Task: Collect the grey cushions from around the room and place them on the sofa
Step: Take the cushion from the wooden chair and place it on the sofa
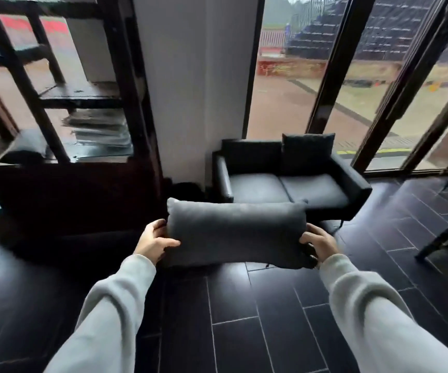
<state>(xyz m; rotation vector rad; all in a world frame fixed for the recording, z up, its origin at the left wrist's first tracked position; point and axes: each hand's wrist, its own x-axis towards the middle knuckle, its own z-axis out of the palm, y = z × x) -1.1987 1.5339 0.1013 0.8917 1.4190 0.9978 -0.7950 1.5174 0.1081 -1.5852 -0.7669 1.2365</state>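
Centrally, a grey cushion (236,232) is held out in mid-air over the dark tiled floor (271,319), gripped at both short ends. The left hand (155,242) is clamped on its left end at about 9 o'clock, thumb laid on the near face and fingers wrapped around the far side. The right hand (318,244) is clamped on the right end at 3 o'clock, fingers curled into the fabric, which is bunched at the near corner. Both arms are covered by light grey sleeves (115,305).

At 12 o'clock from the cushion, well apart, a black sofa (287,187) is seen against the white wall (198,76) and the window (292,63). A second cushion (307,152) is propped upright against the sofa's backrest, on the right half. At 10 o'clock, a dark shelf unit (64,103) is seen, blurred, with a stack of papers (99,130) on it.
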